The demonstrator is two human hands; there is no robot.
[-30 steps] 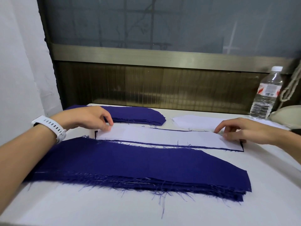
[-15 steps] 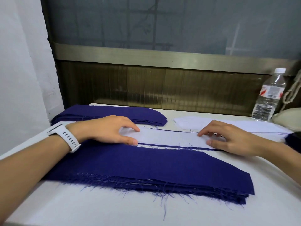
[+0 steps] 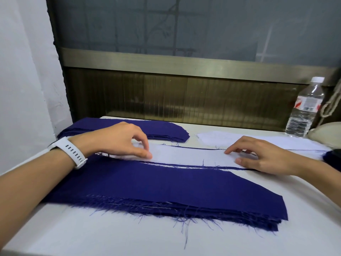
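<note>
- At the far right edge: a dark blue lump (image 3: 332, 158) and a cream rounded thing (image 3: 324, 131), both cut off by the frame, no telling what either is
- Under the left hand (image 3: 121, 143): left end of the white strip (image 3: 188, 156) hidden; right end likewise covered by the right hand (image 3: 263, 157)
- Left hand: thumb tip down on the strip, forefinger curled just above it, other fingers tucked; pinching or only pressing, honestly can't tell
- Right hand: loose and spread, fingertips resting on the strip, gripping nothing
- The strip itself: long, narrow, pale, lying flat on a dark blue piece (image 3: 193, 166) visible only as thin frayed edges along both long sides
- Placement: mid white table (image 3: 83, 237), between the near blue stack (image 3: 166, 187) and the far blue stack (image 3: 166, 129), just beside the near one
- Near stack: lots of layers, front edge all loose threads
- Also around: white watch (image 3: 72, 151) on the left wrist, pile of white pieces (image 3: 258, 141) behind the right hand, water bottle (image 3: 304, 109) upright at back right, label too blurry to read
</note>
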